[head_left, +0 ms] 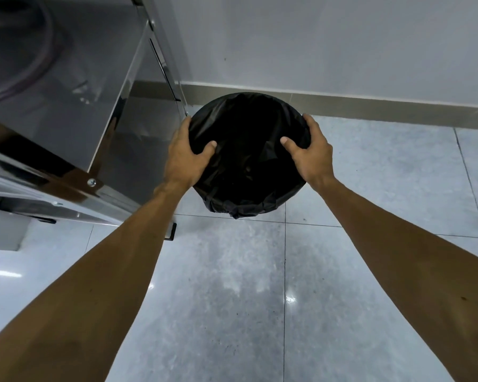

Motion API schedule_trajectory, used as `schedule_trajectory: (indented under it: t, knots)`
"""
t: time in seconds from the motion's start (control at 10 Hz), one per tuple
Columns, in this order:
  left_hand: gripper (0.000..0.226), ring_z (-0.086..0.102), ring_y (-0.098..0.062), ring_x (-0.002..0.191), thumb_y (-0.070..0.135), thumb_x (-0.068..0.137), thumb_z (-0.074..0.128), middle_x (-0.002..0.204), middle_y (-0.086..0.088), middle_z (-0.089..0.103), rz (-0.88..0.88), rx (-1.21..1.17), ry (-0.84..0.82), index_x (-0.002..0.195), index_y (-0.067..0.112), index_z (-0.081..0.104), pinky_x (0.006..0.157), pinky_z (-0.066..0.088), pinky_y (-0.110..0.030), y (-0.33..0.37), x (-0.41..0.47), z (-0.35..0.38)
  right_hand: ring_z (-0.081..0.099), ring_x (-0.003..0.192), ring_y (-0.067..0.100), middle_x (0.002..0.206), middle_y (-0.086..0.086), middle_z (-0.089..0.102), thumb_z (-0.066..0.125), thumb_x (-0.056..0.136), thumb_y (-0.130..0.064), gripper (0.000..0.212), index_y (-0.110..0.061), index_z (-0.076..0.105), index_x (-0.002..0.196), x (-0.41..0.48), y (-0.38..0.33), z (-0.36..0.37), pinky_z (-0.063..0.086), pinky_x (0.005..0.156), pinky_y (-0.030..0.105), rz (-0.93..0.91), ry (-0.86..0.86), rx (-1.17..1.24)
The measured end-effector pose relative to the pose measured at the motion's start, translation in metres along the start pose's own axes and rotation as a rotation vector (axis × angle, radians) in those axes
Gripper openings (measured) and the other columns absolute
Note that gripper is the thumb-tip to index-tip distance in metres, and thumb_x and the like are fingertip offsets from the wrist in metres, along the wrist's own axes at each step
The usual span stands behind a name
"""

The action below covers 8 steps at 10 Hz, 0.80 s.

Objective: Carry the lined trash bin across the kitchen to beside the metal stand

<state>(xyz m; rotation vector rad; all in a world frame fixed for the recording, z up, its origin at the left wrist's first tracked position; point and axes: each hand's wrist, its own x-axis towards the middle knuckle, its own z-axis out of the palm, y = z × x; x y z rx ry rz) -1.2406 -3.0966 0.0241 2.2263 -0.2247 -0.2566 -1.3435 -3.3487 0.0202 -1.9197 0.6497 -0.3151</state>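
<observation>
- The left hand (pixel 183 153) is curled over the left side of the trash bin (pixel 249 155). Its thumb sits inside the rim on the black bag (pixel 233 208), and its fingers (pixel 185 124) wrap down the outside. It is gripping the rim.
- The right hand (pixel 311 150) grips the right side of the rim the same way, thumb in and fingers out.
- Most of the fingertips are hidden behind the rim.
- The inside of the trash bin is very dark, so I cannot tell what is in it.
- The bag covers the bin, and I cannot tell if the bin is touching the floor (pixel 232 285).
- The trash bin is between the two hands, with its mouth facing up.
- The trash bin is just beside the shiny metal stand (pixel 75 114), on the stand's right. I cannot tell if they touch.
- Behind the trash bin is the white wall (pixel 329 45).
</observation>
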Motion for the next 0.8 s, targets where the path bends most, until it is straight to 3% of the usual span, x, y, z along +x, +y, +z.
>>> schedule_trajectory:
  t: [0.2,0.4,0.6,0.7,0.8]
  knots:
    - [0.073,0.05,-0.029,0.144,0.041,0.098,0.067,0.156,-0.011,0.052,0.076,0.082,-0.044,0.16,0.016,0.039,0.119,0.042,-0.041,0.005,0.023,-0.003,0.059,0.132,0.02,0.143,0.004,0.064,0.073,0.095,-0.034,0.071,-0.015,0.043,0.156,0.008,0.0,0.005,0.035,0.085,-0.008,0.012,0.028,0.018]
    - [0.076,0.051,-0.031,0.144,0.05,0.096,0.065,0.156,-0.012,0.052,0.092,0.136,-0.105,0.16,0.019,0.036,0.119,0.043,-0.048,0.005,0.032,-0.007,0.06,0.132,0.024,0.143,0.006,0.064,0.072,0.095,-0.034,0.072,-0.018,0.04,0.158,0.006,-0.003,0.006,0.039,0.1,0.013,0.022,0.029,-0.012]
    - [0.104,0.048,-0.039,0.148,0.074,0.082,0.06,0.162,-0.016,0.047,0.045,0.263,-0.26,0.166,0.024,0.025,0.121,0.04,-0.054,0.007,0.044,-0.02,0.06,0.132,0.028,0.142,0.009,0.064,0.07,0.097,-0.03,0.074,-0.021,0.034,0.161,-0.009,-0.006,0.003,0.041,0.098,0.019,0.079,0.033,-0.02]
    - [0.112,0.033,-0.041,0.158,0.081,0.083,0.054,0.175,-0.013,0.029,-0.014,0.419,-0.355,0.171,0.03,0.008,0.127,0.031,-0.056,0.02,0.049,-0.027,0.056,0.137,0.032,0.149,0.011,0.059,0.07,0.096,-0.04,0.085,-0.026,0.023,0.165,-0.011,-0.014,-0.004,0.044,0.11,0.033,0.167,-0.05,-0.026]
    - [0.109,0.018,-0.039,0.164,0.075,0.092,0.054,0.18,-0.011,0.013,-0.022,0.485,-0.368,0.172,0.025,0.0,0.131,0.022,-0.054,0.035,0.048,-0.034,0.047,0.145,0.034,0.159,0.012,0.048,0.068,0.094,-0.051,0.095,-0.026,0.012,0.166,-0.012,-0.024,-0.011,0.039,0.117,0.044,0.213,-0.077,-0.029]
